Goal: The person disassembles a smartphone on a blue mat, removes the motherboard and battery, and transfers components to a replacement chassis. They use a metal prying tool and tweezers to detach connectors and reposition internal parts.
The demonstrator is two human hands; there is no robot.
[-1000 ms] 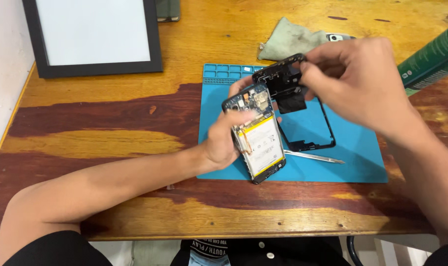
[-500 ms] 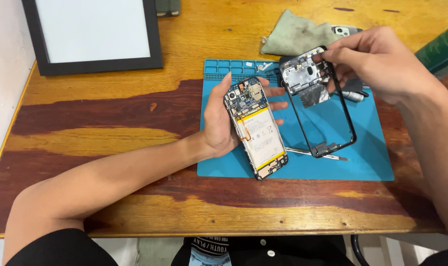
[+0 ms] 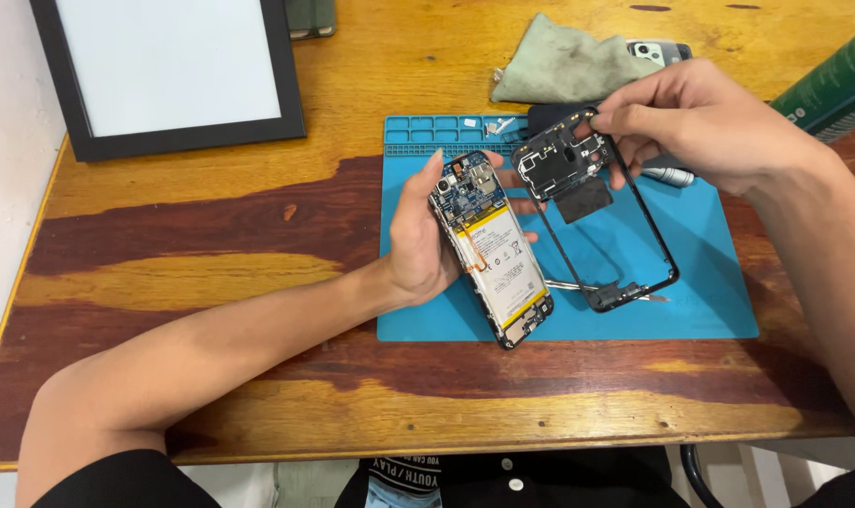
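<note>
My left hand (image 3: pixel 424 235) grips an opened phone body (image 3: pixel 493 249) with its circuit board and pale battery facing up, held over the left part of the blue work mat (image 3: pixel 710 301). My right hand (image 3: pixel 705 122) pinches the top end of a black plastic phone frame (image 3: pixel 597 216), which hangs tilted just right of the phone body, its lower end near the mat. Metal tweezers (image 3: pixel 578 286) lie on the mat under the frame.
A black-framed white board (image 3: pixel 164 71) lies at the back left of the wooden table (image 3: pixel 211 254). A grey-green cloth (image 3: pixel 569 61), another phone (image 3: pixel 658 52) and a dark green box (image 3: pixel 837 85) sit at the back right. A silver tool (image 3: pixel 670 175) rests by my right hand.
My right hand has lifted the black frame off the phone body and moved it right. My left hand has lowered the phone body slightly toward the mat.
</note>
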